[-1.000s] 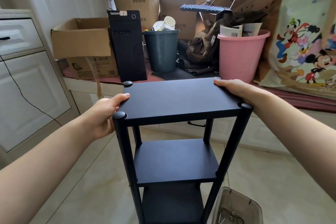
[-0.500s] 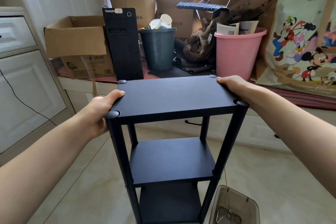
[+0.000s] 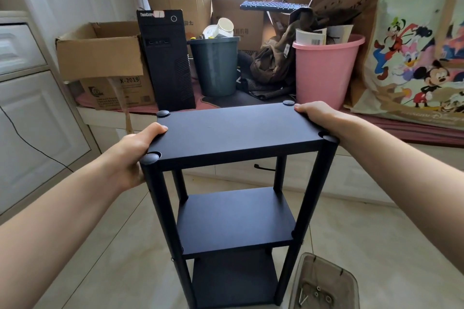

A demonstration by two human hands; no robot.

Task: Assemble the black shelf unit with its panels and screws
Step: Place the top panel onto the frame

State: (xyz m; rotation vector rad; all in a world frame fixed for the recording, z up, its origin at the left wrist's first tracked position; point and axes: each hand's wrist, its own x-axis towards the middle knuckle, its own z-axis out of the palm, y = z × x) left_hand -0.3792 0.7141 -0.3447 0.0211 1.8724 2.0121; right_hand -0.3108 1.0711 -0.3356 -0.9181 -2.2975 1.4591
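Two hands hold the top panel [image 3: 236,130] of the black shelf unit [image 3: 233,198] just as they did a second ago; only the view has drifted slightly, while the unit stands upright on the tiled floor in the same pose. All three panels sit level between the four posts, and round caps close the post tops at the top panel's corners. That steadiness suggests the assembly is essentially finished and the person is checking or positioning it.

The left hand [image 3: 130,155] grips the top panel's left edge, thumb lying flat on its surface, the remaining fingers hidden beneath; it sits just behind the near-left post cap [image 3: 150,158]. The right hand [image 3: 317,116] clasps the right edge toward the far corner, just beside the far-right cap [image 3: 288,102], thumb on top and fingers curled under.

A clear plastic tray [image 3: 324,283] lies on the floor near the unit's right foot, with a few leftover screws and nuts [image 3: 316,295] inside. Behind the unit, a black computer tower [image 3: 167,60] and a pink bucket [image 3: 324,70] stand on a low ledge.
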